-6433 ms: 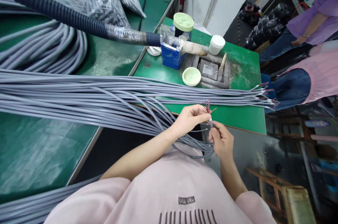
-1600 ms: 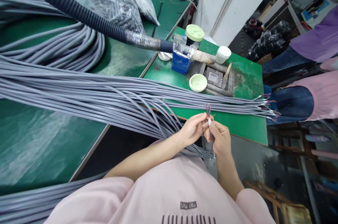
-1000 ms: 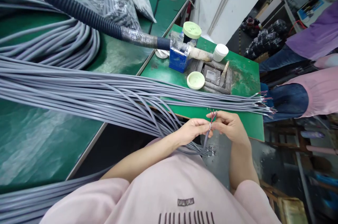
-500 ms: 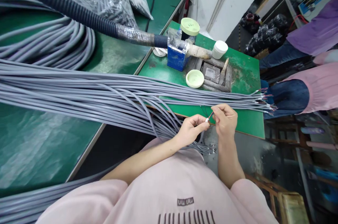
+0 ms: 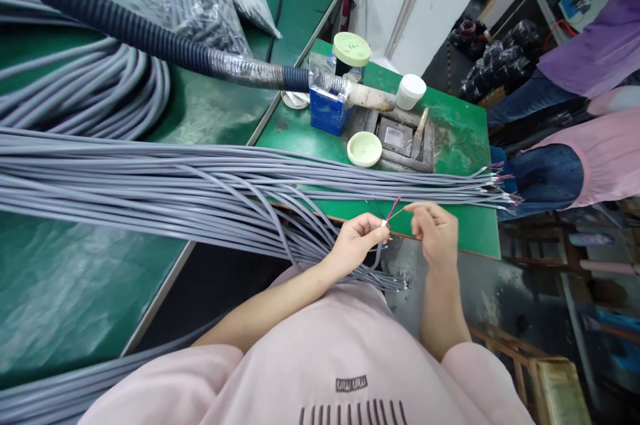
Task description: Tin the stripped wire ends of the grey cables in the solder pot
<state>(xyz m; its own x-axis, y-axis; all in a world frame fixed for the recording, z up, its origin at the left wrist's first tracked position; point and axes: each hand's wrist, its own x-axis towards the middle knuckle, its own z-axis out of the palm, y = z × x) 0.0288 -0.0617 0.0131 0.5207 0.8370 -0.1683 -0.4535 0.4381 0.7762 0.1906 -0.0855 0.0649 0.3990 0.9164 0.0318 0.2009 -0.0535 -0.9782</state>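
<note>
My left hand (image 5: 357, 238) is closed, pinching a grey cable (image 5: 379, 255) just behind its stripped white end. Several thin coloured wires fan out from that end, red and dark ones among them. One orange-brown wire (image 5: 396, 214) stretches to the right, its tip at the fingertips of my right hand (image 5: 436, 231), which is closed in a pinch. Behind my hands a thick bundle of grey cables (image 5: 240, 175) runs across the bench, its stripped ends at the right edge. More grey cables hang below my left hand, close to my body.
On the green bench (image 5: 460, 138) stand a blue box (image 5: 327, 111), a black duct hose (image 5: 165, 45) with a taped nozzle, a pale green dish (image 5: 365, 149), a white tub (image 5: 411, 91) and a dark square pot (image 5: 395, 137). Another person (image 5: 565, 161) is at the right.
My right hand has moved slightly right, from a red wire to an orange-brown one. The red wires now stand upright from the cable end. The view has shifted slightly.
</note>
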